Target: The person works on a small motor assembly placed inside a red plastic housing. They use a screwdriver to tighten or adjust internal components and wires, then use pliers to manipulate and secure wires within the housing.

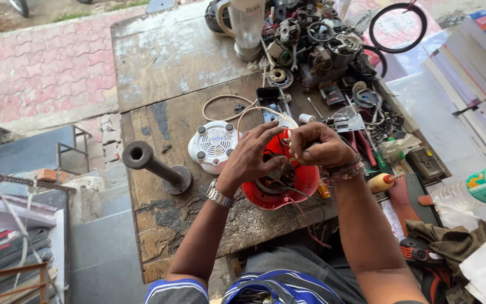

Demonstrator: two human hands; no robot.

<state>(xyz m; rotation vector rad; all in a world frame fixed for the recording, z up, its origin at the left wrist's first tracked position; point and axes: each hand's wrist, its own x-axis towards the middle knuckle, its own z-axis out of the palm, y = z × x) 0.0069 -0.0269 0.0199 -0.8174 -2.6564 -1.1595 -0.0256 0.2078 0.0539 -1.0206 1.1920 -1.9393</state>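
Note:
A red appliance base (302,183) lies upside down on the worn wooden workbench (164,67), its motor and wires exposed. My left hand (252,156), with a metal watch at the wrist, rests on the red housing's left rim, fingers reaching over the motor. My right hand (317,144), with thread bands at the wrist, is closed over thin wires above the housing's top edge. A white round vented cover (214,144) lies just left of the red base, and a cream power cord (226,107) loops behind it.
A metal pipe on a round flange (156,163) lies at the bench's left. A blender jar (247,28), motor parts (322,45) and hand tools (367,149) crowd the back and right. A plastic bottle (479,188) and cloth (454,239) are at right.

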